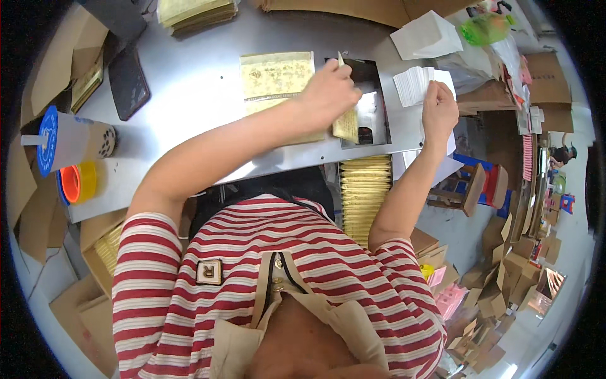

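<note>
Head view: two hands at a grey metal worktable (189,88), seen from above.
The left hand (327,95) pinches one small gold foil pouch (346,124) over a rectangular opening (372,95) in the smooth tabletop. The right hand (439,110) closes its fingers on a stack of white cards (413,84). One flat gold pouch pile (276,79) lies beside the left hand; cardboard boxes (499,284) crowd the floor.

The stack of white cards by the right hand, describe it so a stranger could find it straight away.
Start at the grey metal table and go to its right end, past the rectangular opening. The stack of white cards lies there, fanned, under the right hand. Unlike the gold packets nearby, it is plain white and ridged along its edge.
</note>
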Tool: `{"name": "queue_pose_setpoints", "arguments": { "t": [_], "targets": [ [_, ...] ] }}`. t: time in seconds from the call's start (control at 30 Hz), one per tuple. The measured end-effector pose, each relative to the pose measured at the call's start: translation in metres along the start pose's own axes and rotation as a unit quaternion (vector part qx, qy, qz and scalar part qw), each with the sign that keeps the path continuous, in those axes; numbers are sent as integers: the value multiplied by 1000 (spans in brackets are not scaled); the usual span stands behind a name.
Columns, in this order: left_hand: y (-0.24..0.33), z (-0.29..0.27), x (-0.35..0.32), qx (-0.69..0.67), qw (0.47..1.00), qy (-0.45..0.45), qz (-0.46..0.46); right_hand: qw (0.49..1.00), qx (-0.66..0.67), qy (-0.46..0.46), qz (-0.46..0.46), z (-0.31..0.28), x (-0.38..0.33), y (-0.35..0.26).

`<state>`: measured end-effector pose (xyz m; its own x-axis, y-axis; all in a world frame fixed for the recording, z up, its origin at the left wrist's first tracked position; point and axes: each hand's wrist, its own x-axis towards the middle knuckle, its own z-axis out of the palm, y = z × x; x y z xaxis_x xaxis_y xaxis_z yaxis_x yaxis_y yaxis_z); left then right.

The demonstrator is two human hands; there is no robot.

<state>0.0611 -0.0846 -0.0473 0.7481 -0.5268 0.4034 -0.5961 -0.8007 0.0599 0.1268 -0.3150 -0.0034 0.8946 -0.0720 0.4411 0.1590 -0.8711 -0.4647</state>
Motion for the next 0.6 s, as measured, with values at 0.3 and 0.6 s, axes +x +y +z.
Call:
{"name": "queue_pose_setpoints", "arguments": {
  "t": [0.3,0.6],
  "targets": [
    [-23,-47,-30,-8,997,-66,-40,936,-229,157,-216,5,-6,2],
    [-51,-53,-93,93,990,-69,-82,746,247,-215,-580,70,-96,-103]
  ]
}}
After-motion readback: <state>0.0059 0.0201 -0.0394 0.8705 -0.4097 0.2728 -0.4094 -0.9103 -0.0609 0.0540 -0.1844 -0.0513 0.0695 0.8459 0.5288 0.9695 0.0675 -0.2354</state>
